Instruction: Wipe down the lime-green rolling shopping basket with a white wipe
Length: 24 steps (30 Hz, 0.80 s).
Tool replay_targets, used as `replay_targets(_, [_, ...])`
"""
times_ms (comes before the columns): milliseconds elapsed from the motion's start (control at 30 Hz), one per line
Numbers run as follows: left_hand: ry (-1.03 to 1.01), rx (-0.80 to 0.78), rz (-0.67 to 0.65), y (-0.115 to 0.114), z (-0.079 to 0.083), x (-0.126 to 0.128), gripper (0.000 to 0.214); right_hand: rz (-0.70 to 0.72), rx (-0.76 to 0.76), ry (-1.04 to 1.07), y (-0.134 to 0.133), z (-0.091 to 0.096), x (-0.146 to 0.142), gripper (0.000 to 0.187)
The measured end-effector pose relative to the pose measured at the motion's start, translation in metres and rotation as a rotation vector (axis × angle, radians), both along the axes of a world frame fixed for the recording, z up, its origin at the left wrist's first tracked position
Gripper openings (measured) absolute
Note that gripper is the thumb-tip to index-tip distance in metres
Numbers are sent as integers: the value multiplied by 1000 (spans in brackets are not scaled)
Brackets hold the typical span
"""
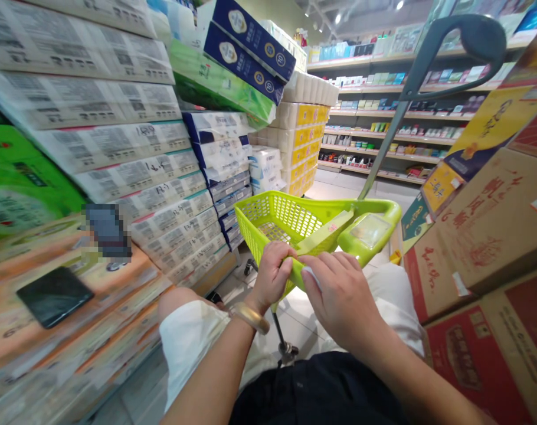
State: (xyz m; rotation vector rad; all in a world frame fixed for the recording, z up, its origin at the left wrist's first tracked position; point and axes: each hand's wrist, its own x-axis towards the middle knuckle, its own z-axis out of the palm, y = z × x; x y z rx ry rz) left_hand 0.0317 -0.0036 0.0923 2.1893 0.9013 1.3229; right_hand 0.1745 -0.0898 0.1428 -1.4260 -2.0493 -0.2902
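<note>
A lime-green wheeled shopping basket point(259, 227) stands in front of me in a shop aisle, its long grey handle point(432, 65) rising to the upper right. My left hand point(272, 277), with a gold bangle on the wrist, is closed round the basket's near rim. My right hand point(339, 295) is beside it, its fingers curled against the same rim, pinching a small white thing I cannot make out. The basket's mesh floor looks bare.
Stacked packs of tissue and paper point(131, 147) fill the left. A dark phone point(53, 295) lies on orange packs at the lower left. Cardboard boxes point(485, 248) are piled at the right. Shelves of goods point(383, 124) stand at the aisle's far end.
</note>
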Motion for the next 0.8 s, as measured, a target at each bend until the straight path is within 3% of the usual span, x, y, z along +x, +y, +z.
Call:
replay_targets(167, [0,-34,6,11,4,-12,33,85,-105,19,12,7,5,26])
replay_targets(367, [-20,-107,0,24,10,-29,36,86,-138,-2,32,9,25,28])
replay_targets(533, [3,-24,80,4,34,-26,29,69,-84,-22,41,5,16,28])
replay_targets(633, [38,0,82,-13,46,-11,37,57,-86,-38,44,6,5,25])
replay_targets(800, [282,115,197,-15,44,0,39,41,-65,-22,49,7,11,25])
